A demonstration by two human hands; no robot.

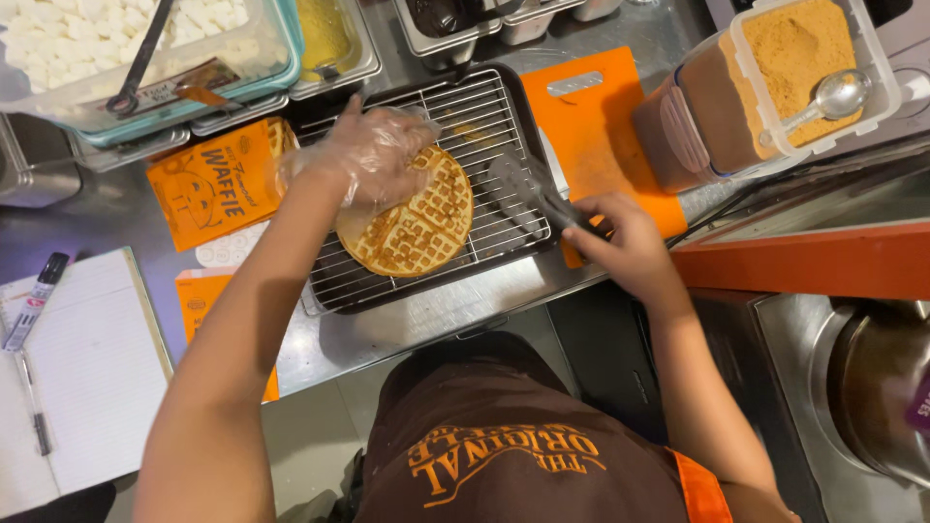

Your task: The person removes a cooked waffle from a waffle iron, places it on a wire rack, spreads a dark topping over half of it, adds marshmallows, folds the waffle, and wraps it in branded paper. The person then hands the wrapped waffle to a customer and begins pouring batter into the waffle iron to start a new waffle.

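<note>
1. Waffle, round and golden brown, lies flat on the wire cooling rack, which sits in a dark tray on the steel desk; the waffle takes up the rack's near left part.
2. Left hand, in a clear plastic glove, rests palm down on the waffle's far left edge, fingers spread and pressing rather than closed around it.
3. Right hand, bare, is closed on the handle of a dark spatula; its blade lies on the rack just right of the waffle, angled toward it.
4. Step in hand, as I judge it: steadying the waffle while the spatula comes in to lift or cut it.
5. Next move would call for sliding the blade under the waffle's right edge, keeping it low on the wires, with the gloved hand holding the waffle from skidding left.
6. Left of the rack lies an orange paper waffle sleeve; right of the rack is an orange cutting board, and beyond that a tub of brown powder with a spoon.
</note>
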